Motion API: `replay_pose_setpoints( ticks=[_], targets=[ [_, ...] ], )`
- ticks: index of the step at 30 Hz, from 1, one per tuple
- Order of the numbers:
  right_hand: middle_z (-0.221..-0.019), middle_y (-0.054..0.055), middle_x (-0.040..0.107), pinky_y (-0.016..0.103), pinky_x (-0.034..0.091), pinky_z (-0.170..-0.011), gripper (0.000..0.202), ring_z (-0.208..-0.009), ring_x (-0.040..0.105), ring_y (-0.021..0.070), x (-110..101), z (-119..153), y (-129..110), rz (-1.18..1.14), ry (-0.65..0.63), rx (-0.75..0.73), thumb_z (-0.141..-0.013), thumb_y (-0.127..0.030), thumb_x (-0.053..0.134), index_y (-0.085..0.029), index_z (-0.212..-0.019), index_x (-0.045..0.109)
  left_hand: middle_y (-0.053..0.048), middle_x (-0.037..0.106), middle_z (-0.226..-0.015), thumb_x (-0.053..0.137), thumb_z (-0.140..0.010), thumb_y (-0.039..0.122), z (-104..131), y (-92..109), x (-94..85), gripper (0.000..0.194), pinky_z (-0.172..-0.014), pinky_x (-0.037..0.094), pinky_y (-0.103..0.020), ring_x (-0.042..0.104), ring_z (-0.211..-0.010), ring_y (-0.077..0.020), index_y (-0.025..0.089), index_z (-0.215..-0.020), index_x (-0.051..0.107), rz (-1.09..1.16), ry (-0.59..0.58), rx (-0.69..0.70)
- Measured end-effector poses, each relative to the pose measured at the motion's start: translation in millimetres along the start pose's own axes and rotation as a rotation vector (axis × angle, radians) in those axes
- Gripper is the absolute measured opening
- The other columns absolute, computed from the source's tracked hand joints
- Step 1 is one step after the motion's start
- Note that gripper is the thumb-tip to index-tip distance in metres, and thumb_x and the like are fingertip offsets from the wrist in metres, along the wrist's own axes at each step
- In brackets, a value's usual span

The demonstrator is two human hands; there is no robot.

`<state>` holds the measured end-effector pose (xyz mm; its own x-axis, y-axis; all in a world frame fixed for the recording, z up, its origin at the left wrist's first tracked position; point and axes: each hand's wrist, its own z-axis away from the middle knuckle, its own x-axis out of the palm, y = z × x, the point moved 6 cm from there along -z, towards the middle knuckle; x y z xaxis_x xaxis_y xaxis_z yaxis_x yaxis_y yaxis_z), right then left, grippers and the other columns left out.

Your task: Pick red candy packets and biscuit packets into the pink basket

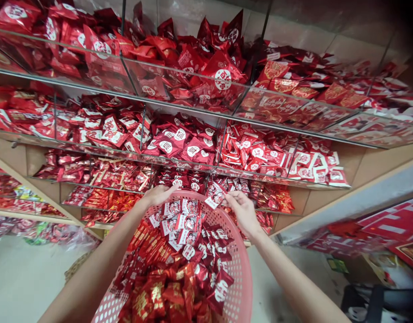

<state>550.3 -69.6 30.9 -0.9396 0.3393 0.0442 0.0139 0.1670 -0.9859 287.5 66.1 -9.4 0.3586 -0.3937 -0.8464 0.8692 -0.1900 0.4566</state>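
A pink perforated basket (241,273) holds red, dark red and white-and-red packets in separate groups. My left hand (160,194) is at the basket's far rim, fingers pointing right and its grip partly hidden. At the rim's far right, my right hand (241,208) pinches a small white-and-red packet (215,197). Similar white-and-red packets (186,222) lie in the basket just below it. Orange-red sticks (149,242) fill the left side, gold-printed red packets (172,294) the near part, and dark red packets (221,287) the right.
Tiered shelves (179,107) with clear dividers and front panels stand close ahead, full of red packets. Bagged goods (45,231) lie at the lower left. Red printed packaging (391,220) and a dark object (364,303) are at the right.
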Motion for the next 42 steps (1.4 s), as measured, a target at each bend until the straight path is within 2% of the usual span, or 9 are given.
replay_pose_setpoints(
  ticks=[4, 7, 12, 16, 21, 28, 35, 42],
  targets=[
    [-0.074, 0.001, 0.061, 0.03, 0.049, -0.071, 0.018, -0.071, 0.058, 0.0136, 45, 18, 4, 0.072, -0.246, -0.06, -0.077, -0.037, 0.058, -0.02, -0.082, 0.055, -0.008, 0.065, -0.107, 0.011, -0.067, 0.081, -3, -2, 2.2, 0.085, -0.084, 0.04, -0.042, 0.056, -0.101, -0.0323, 0.026, -0.102, 0.065, -0.006, 0.01, 0.009],
    [-0.084, 0.002, 0.059, 0.028, 0.047, -0.072, 0.014, -0.076, 0.056, 0.0133, 66, 33, 11, 0.172, -0.429, -0.129, -0.081, -0.035, 0.053, -0.021, -0.084, 0.054, -0.008, 0.063, -0.11, 0.012, -0.068, 0.08, -5, -3, 3.1, 0.084, -0.085, 0.04, -0.041, 0.056, -0.103, -0.0317, 0.026, -0.105, 0.064, -0.008, 0.022, 0.025],
    [-0.091, 0.003, 0.057, 0.029, 0.043, -0.078, 0.013, -0.085, 0.053, 0.0137, 75, 55, 14, 0.355, -0.663, -0.275, -0.088, -0.029, 0.044, -0.022, -0.086, 0.054, -0.009, 0.063, -0.111, 0.012, -0.068, 0.08, -5, -3, 2.8, 0.085, -0.084, 0.041, -0.04, 0.056, -0.102, -0.0312, 0.025, -0.107, 0.063, -0.02, 0.017, 0.015],
    [-0.092, 0.004, 0.058, 0.03, 0.043, -0.08, 0.015, -0.086, 0.053, 0.014, 75, 60, 10, 0.404, -0.723, -0.315, -0.089, -0.028, 0.042, -0.022, -0.087, 0.055, -0.01, 0.064, -0.109, 0.011, -0.069, 0.079, -3, -2, 1.7, 0.085, -0.082, 0.042, -0.038, 0.057, -0.1, -0.0308, 0.023, -0.105, 0.064, -0.031, 0.027, -0.001],
    [-0.092, 0.004, 0.059, 0.03, 0.044, -0.079, 0.015, -0.086, 0.054, 0.0138, 77, 61, 7, 0.387, -0.736, -0.303, -0.088, -0.028, 0.042, -0.021, -0.086, 0.055, -0.011, 0.063, -0.11, 0.011, -0.069, 0.079, -4, -4, 3.1, 0.086, -0.084, 0.041, -0.039, 0.056, -0.102, -0.031, 0.021, -0.105, 0.063, -0.02, 0.025, -0.003],
    [-0.095, 0.003, 0.058, 0.029, 0.044, -0.08, 0.013, -0.087, 0.055, 0.0139, 73, 55, -1, 0.314, -0.685, -0.22, -0.086, -0.031, 0.047, -0.022, -0.087, 0.056, -0.009, 0.064, -0.108, 0.012, -0.068, 0.08, -6, -7, 4.6, 0.085, -0.083, 0.041, -0.04, 0.057, -0.101, -0.0311, 0.023, -0.105, 0.064, -0.001, 0.025, -0.006],
    [-0.1, 0.004, 0.059, 0.029, 0.044, -0.085, 0.01, -0.094, 0.055, 0.0147, 68, 39, -14, 0.164, -0.426, -0.17, -0.083, -0.031, 0.052, -0.022, -0.085, 0.055, -0.009, 0.064, -0.108, 0.014, -0.069, 0.08, -6, -6, 3.8, 0.084, -0.084, 0.04, -0.04, 0.057, -0.101, -0.0314, 0.024, -0.107, 0.063, 0.001, 0.023, 0.002],
    [-0.106, 0.005, 0.058, 0.03, 0.043, -0.088, 0.011, -0.097, 0.055, 0.0151, 81, 31, 4, 0.12, -0.318, -0.115, -0.081, -0.032, 0.053, -0.021, -0.081, 0.055, -0.008, 0.065, -0.107, 0.013, -0.069, 0.079, -6, -6, 4.9, 0.082, -0.084, 0.04, -0.04, 0.057, -0.099, -0.0305, 0.026, -0.102, 0.065, 0.007, 0.026, 0.035]
  ],
)
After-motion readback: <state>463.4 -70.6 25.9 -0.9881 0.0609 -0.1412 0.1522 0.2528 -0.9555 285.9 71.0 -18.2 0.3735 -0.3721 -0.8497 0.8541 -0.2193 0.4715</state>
